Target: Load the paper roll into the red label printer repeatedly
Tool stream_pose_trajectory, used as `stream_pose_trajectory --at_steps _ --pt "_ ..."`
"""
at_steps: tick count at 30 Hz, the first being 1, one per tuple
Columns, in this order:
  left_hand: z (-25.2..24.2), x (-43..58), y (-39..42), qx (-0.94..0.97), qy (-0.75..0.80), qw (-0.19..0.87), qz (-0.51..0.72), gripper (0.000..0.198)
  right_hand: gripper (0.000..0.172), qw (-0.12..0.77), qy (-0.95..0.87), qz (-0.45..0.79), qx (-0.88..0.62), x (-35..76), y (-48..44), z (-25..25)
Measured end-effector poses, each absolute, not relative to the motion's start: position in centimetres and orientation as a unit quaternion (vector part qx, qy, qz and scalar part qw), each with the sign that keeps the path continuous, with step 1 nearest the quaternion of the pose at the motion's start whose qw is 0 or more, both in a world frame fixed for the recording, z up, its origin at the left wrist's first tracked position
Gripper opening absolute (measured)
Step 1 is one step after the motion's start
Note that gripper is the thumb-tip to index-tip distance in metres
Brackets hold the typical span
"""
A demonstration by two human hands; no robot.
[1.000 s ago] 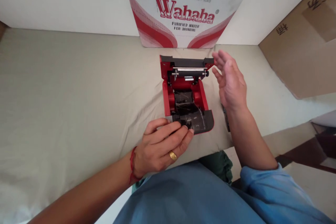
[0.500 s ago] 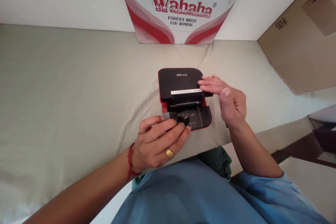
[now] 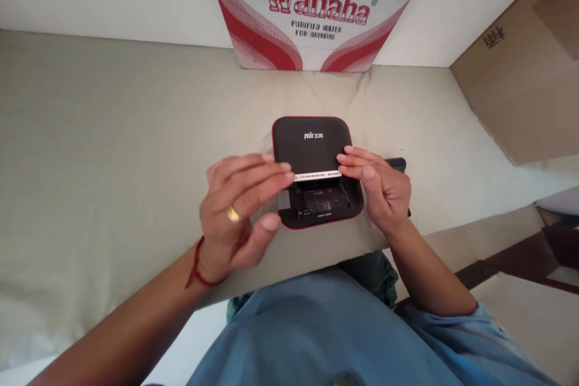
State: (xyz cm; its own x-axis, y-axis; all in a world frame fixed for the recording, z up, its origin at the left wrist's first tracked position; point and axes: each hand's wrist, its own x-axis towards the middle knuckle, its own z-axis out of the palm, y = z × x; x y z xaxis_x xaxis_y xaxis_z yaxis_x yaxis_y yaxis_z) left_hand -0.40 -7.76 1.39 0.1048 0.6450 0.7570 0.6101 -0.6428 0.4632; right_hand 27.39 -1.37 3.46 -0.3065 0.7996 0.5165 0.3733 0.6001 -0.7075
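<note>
A small black printer with red edging [image 3: 312,145] lies on the beige cloth, its lid down flat. A white label strip runs across the lid's front edge. My left hand [image 3: 239,211] reaches in from the left, fingers stretched out, tips touching the lid's left front edge; it holds nothing. My right hand [image 3: 384,190] rests at the printer's right side, fingers extended onto the lid's right front edge. A gold ring sits on my left hand and a red thread on that wrist.
A Wahaha water carton [image 3: 312,9] stands just behind the printer against the white wall. A brown cardboard box [image 3: 520,72] leans at the right. A dark object [image 3: 398,163] peeks out behind my right hand. The beige cloth [image 3: 113,151] spreads wide to the left.
The printer's lid went from standing open to fully down. My right hand pushed it down; my left hand left the front panel and moved to the lid's left edge.
</note>
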Motion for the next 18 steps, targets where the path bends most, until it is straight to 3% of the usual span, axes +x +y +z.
stream_pose_trajectory --at_steps 5,9,12,15,18 --pt "0.8 -0.9 -6.4 0.699 0.444 0.165 0.536 0.057 0.046 0.484 -0.738 0.254 -0.395 26.8 -1.9 2.3" --pt "-0.1 -0.3 -5.6 0.69 0.413 0.121 0.582 0.052 0.045 0.497 -0.74 0.256 -0.375 26.7 -1.8 2.3" --pt "-0.3 -0.3 -5.2 0.707 0.388 0.101 0.582 0.04 0.043 0.487 -0.752 0.234 -0.377 26.8 -1.9 3.0" --pt "-0.6 -0.7 -5.5 0.705 0.381 0.17 0.573 0.021 0.039 0.448 -0.796 0.215 -0.346 27.0 -2.9 3.8" --pt "-1.6 -0.9 -5.8 0.67 0.387 0.26 0.578 0.038 0.038 0.402 -0.853 0.183 -0.277 27.2 -4.4 4.1"
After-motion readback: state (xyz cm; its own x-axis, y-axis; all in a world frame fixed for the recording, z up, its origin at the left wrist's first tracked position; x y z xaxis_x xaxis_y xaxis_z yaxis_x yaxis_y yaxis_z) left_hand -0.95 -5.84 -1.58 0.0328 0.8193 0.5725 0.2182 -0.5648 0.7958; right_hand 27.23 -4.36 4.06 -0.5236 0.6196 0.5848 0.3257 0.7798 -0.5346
